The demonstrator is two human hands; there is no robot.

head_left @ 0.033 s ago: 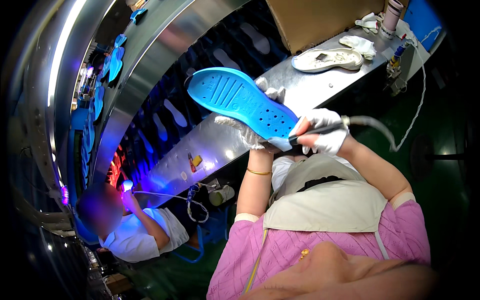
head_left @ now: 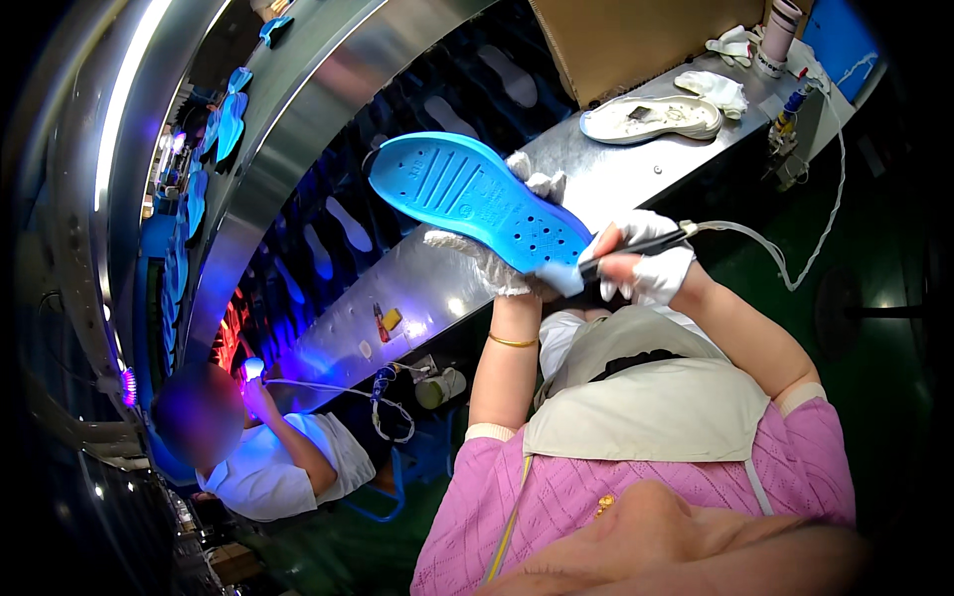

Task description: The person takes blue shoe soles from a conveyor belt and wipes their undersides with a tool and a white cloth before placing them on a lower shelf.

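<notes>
Frame center: left hand (head_left: 485, 264) grips blue sole (head_left: 462, 194) — right hand (head_left: 651, 263), right of center, clutches black-handled tool (head_left: 654, 243) — blurred tip near sole.

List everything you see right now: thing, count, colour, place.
sole: one, blue, centre
handpiece: one, black, at sole's near end
hose: one, whitish, behind handpiece
bench: one, silver, across middle
shoe piece: one, whitish, on bench
cloths: two, white, bench right
cylinder: one, pinkish, bench right
cardboard: one, brown, top
small tool: one, red, bench left
block: one, yellow, beside small tool
blue pieces: several, blue, upper left
sole shapes: several, pale, beyond bench
coworker: one, white shirt, lower left
left hand: one, gloved white, holding sole
right hand: one, gloved white, holding handpiece
</notes>
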